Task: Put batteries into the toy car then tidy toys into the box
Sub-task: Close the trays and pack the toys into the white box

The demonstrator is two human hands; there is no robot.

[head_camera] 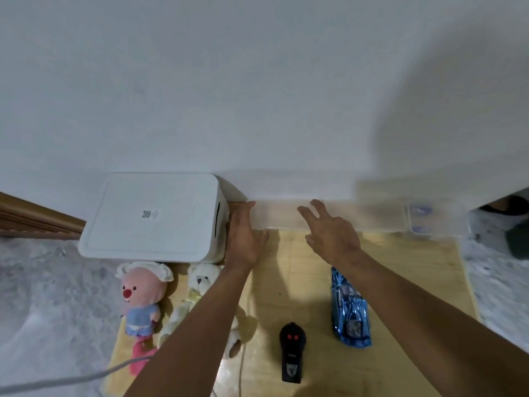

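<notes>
Two hands reach the long clear plastic box (279, 216), left hand (246, 236) straight-fingered against its end, right hand (329, 234) fingers spread above it; pulled unevenly, it could swing into the shiny blue toy car (350, 310) lying before it.

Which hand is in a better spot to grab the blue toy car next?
Probably the right hand. The blue toy car lies just beside the right forearm, while the left hand is farther over, at the left end of the clear box.
</notes>
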